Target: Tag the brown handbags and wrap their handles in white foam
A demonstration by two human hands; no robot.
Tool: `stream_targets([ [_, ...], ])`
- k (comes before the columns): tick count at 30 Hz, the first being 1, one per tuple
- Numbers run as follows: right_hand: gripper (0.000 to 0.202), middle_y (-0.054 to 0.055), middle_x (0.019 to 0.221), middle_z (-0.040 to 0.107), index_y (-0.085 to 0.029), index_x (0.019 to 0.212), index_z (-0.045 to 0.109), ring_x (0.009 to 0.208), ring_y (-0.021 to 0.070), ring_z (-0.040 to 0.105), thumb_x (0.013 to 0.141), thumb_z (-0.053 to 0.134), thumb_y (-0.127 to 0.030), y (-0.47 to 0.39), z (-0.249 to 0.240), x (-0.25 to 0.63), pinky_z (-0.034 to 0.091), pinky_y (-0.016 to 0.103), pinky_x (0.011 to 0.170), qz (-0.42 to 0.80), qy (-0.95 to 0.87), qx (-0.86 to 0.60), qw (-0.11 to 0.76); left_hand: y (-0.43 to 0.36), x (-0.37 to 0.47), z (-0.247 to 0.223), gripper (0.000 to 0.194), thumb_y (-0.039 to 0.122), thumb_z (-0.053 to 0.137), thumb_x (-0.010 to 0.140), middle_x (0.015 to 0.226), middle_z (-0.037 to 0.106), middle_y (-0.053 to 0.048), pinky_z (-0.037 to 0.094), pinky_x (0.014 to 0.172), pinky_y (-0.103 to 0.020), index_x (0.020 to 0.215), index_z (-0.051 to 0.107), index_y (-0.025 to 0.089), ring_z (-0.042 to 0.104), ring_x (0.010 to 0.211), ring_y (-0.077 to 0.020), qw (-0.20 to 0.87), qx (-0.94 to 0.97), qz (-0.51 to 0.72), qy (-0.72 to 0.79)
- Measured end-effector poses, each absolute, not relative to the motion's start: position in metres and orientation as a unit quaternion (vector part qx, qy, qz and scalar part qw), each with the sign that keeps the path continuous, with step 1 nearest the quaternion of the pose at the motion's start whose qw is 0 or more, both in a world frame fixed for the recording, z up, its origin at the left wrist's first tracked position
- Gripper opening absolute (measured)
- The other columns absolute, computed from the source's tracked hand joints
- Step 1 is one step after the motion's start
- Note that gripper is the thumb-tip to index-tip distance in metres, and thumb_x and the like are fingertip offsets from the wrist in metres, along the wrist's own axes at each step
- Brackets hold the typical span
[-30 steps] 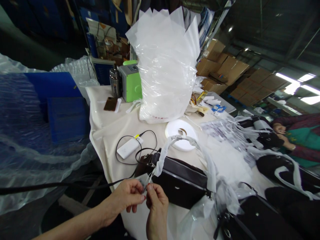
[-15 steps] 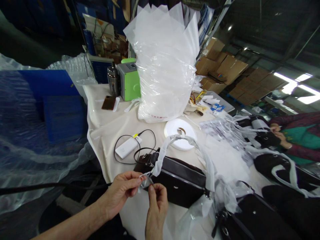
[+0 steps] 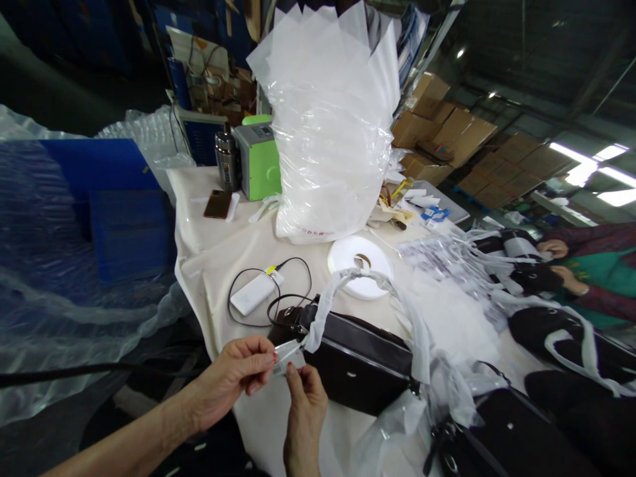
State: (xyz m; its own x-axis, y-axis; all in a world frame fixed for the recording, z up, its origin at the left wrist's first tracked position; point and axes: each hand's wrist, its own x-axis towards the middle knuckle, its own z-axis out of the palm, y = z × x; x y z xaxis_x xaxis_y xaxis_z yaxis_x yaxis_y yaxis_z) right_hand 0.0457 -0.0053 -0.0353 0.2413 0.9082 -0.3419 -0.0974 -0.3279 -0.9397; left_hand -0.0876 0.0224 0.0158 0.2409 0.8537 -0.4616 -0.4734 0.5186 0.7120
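A black handbag (image 3: 355, 371) lies on the covered table, its arched handle (image 3: 415, 324) wrapped in white padding. At its left end, my left hand (image 3: 243, 368) pinches one side of a small clear plastic bag (image 3: 289, 358) between thumb and fingers. My right hand (image 3: 305, 404) grips the lower right edge of the same small bag, thumb against forefinger. The little bag is stretched flat between both hands, close to the handle's left end. Whether something is inside it I cannot tell.
Behind the handbag lie a white tape roll (image 3: 362, 265) and a white power bank (image 3: 256, 293) with a black cable. A tall plastic-wrapped stack of white sheets (image 3: 330, 139) rises behind. More black bags (image 3: 527, 424) lie at right, near a co-worker's hands (image 3: 566, 265).
The small clear bag, crumpled before, is now spread flatter between my hands. My right hand has shifted slightly left. The co-worker's hands have moved apart.
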Motion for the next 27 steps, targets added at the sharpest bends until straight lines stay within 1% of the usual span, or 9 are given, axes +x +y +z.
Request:
stream_targets([
  [3,0.020,-0.005,0.057,0.049,-0.018,0.064,0.052,0.054,0.0102,0.042,0.066,0.063,-0.034,-0.009,-0.029,0.049,0.036,0.021,0.054,0.582,-0.258,-0.563,0.527,0.024,-0.094,0.017,0.022,0.031,0.071,0.062,0.046,0.048,0.004,0.019,0.042,-0.019,0.062,0.058,0.013,0.032,0.042,-0.0041,0.739,0.239,0.438,0.452],
  [6,0.021,-0.004,0.059,0.056,-0.018,0.070,0.056,0.052,0.0099,0.045,0.057,0.070,-0.028,-0.011,-0.023,0.050,0.036,0.021,0.053,0.662,-0.175,-0.491,0.539,0.024,-0.098,0.018,0.023,0.033,0.069,0.062,0.045,0.045,0.006,0.019,0.042,-0.020,0.063,0.058,0.014,0.032,0.041,-0.0047,0.719,0.275,0.428,0.474],
  [9,0.028,-0.001,0.064,0.062,-0.016,0.078,0.063,0.055,0.0109,0.050,0.053,0.074,-0.024,-0.011,-0.014,0.054,0.037,0.022,0.057,0.735,-0.136,-0.436,0.501,0.022,-0.100,0.016,0.024,0.036,0.067,0.063,0.043,0.042,0.007,0.020,0.043,-0.020,0.065,0.058,0.014,0.032,0.040,-0.0053,0.701,0.331,0.397,0.492],
  [12,0.027,0.000,0.065,0.064,-0.015,0.078,0.067,0.054,0.0102,0.051,0.053,0.075,-0.022,-0.009,-0.007,0.063,0.036,0.022,0.057,0.778,-0.141,-0.413,0.453,0.020,-0.103,0.013,0.025,0.039,0.064,0.065,0.041,0.041,0.007,0.021,0.044,-0.020,0.068,0.057,0.015,0.032,0.040,-0.0060,0.684,0.363,0.380,0.506],
  [18,0.026,0.003,0.073,0.068,-0.014,0.081,0.070,0.066,0.0162,0.055,0.059,0.074,-0.028,-0.006,-0.005,0.082,0.039,0.030,0.071,0.771,-0.242,-0.437,0.394,0.018,-0.108,0.013,0.027,0.043,0.061,0.067,0.041,0.041,0.007,0.024,0.045,-0.021,0.068,0.058,0.016,0.035,0.041,-0.0074,0.679,0.397,0.356,0.505],
  [21,0.026,0.002,0.068,0.066,-0.014,0.080,0.071,0.057,0.0126,0.050,0.059,0.073,-0.029,-0.007,-0.005,0.082,0.036,0.024,0.059,0.770,-0.263,-0.442,0.378,0.013,-0.109,0.011,0.027,0.043,0.062,0.068,0.045,0.043,0.006,0.026,0.045,-0.020,0.068,0.058,0.017,0.037,0.042,-0.0074,0.690,0.404,0.343,0.493],
  [23,0.022,0.001,0.060,0.063,-0.014,0.074,0.071,0.049,0.0086,0.043,0.058,0.074,-0.029,-0.007,-0.005,0.079,0.028,0.020,0.049,0.774,-0.260,-0.440,0.372,0.009,-0.108,0.008,0.026,0.043,0.061,0.070,0.048,0.045,0.005,0.027,0.044,-0.020,0.069,0.059,0.017,0.038,0.042,-0.0073,0.697,0.411,0.333,0.483],
  [25,0.019,0.000,0.054,0.059,-0.013,0.070,0.071,0.045,0.0065,0.038,0.057,0.074,-0.027,-0.006,-0.004,0.075,0.023,0.019,0.045,0.779,-0.246,-0.437,0.377,0.004,-0.107,0.005,0.027,0.044,0.060,0.071,0.051,0.046,0.004,0.028,0.044,-0.019,0.069,0.060,0.016,0.041,0.043,-0.0074,0.703,0.425,0.320,0.472],
  [27,0.018,0.000,0.053,0.058,-0.012,0.067,0.070,0.044,0.0059,0.037,0.056,0.074,-0.025,-0.005,-0.002,0.070,0.022,0.019,0.044,0.776,-0.225,-0.438,0.394,-0.001,-0.105,0.005,0.029,0.045,0.060,0.071,0.058,0.049,0.003,0.030,0.044,-0.019,0.069,0.061,0.016,0.043,0.043,-0.0074,0.703,0.443,0.310,0.462],
])
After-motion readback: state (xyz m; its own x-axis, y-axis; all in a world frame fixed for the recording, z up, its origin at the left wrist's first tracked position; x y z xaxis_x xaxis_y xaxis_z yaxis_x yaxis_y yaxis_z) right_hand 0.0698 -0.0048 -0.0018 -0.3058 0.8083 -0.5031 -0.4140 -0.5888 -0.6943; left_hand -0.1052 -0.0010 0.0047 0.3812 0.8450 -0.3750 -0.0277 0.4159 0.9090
